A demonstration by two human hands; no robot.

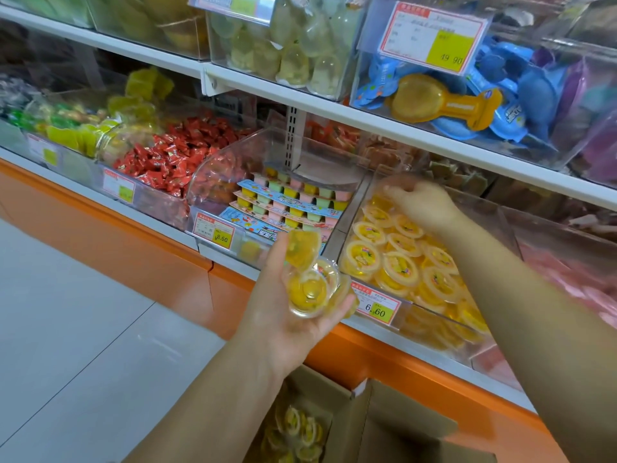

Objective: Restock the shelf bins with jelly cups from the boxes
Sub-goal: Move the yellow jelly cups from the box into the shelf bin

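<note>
My left hand point(283, 315) is palm up in front of the lower shelf and holds a few yellow jelly cups point(309, 279), fingers curled under them. My right hand point(422, 203) reaches into the clear bin point(377, 307) marked 6.60, over its back part, above the yellow jelly cups point(400, 262) lying there; it is blurred and I cannot tell whether it holds a cup. An open cardboard box point(354, 419) on the floor below my arms has more yellow jelly cups point(297, 432) in it.
Left of the bin stands a clear bin of multi-coloured jelly packs point(293, 202), then one of red wrapped sweets point(170, 158). The upper shelf point(334, 108) carries bins of pale jelly cups and blue packs. An orange base point(133, 242) runs under the shelf; grey floor lies left.
</note>
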